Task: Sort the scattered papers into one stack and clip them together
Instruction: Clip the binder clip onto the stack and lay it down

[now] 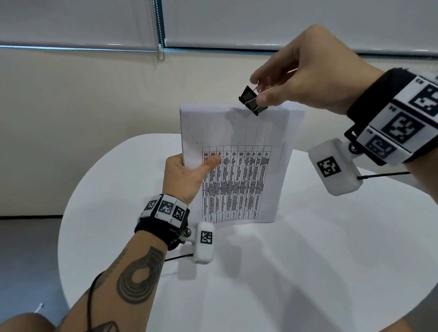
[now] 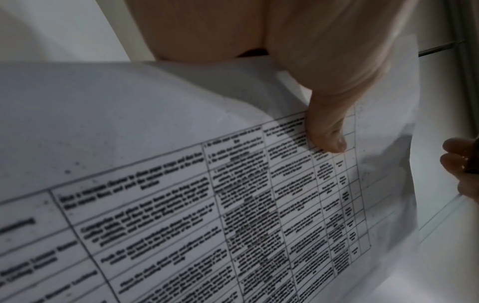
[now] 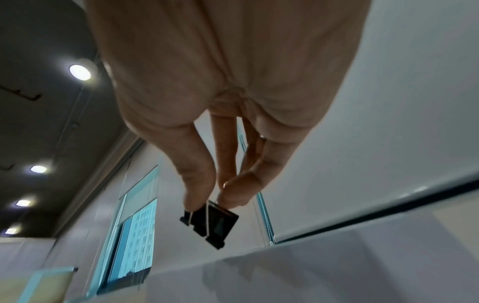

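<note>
A stack of white papers (image 1: 239, 139) with a printed table on top stands upright above the round white table (image 1: 320, 249). My left hand (image 1: 187, 173) grips its left edge, thumb pressed on the printed sheet (image 2: 327, 131). My right hand (image 1: 272, 90) pinches the wire handles of a black binder clip (image 1: 252, 101) right at the stack's top edge. In the right wrist view the clip (image 3: 211, 222) hangs from thumb and fingertips just above the paper's top edge (image 3: 337, 256). Whether the clip's mouth bites the paper I cannot tell.
A wall with lowered roller blinds (image 1: 280, 13) and a bead chain (image 1: 158, 28) rises behind the table. Grey floor (image 1: 18, 255) lies to the left. Both wrists carry marker-covered camera bands.
</note>
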